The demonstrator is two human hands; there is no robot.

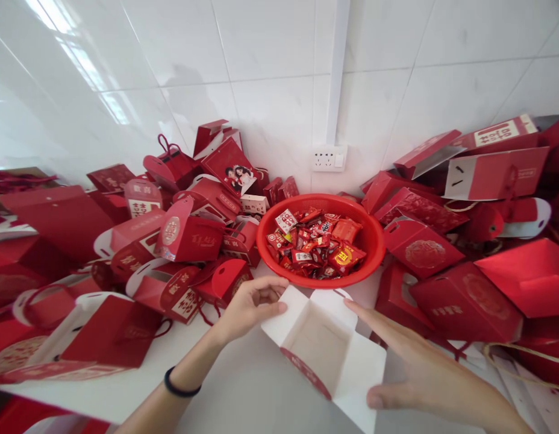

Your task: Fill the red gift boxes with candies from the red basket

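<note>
A small cardboard gift box [325, 349] with a white inside and a red outside is held in front of me, its flaps spread and its inside bare. My left hand [255, 304] pinches the box's upper left flap between thumb and fingers. Across from it, my right hand [403, 349] spans the right side, index finger on the back flap and thumb on the front right flap. Just beyond the box stands a red plastic basket [267, 253] filled with sweets in red wrappers [322, 241].
Piles of red gift boxes [189, 238] lie on the left of the white table [207, 374]. More red boxes [464, 301] are heaped on the right, some with cord handles. A white tiled wall [270, 108] with a power socket [329, 159] rises behind.
</note>
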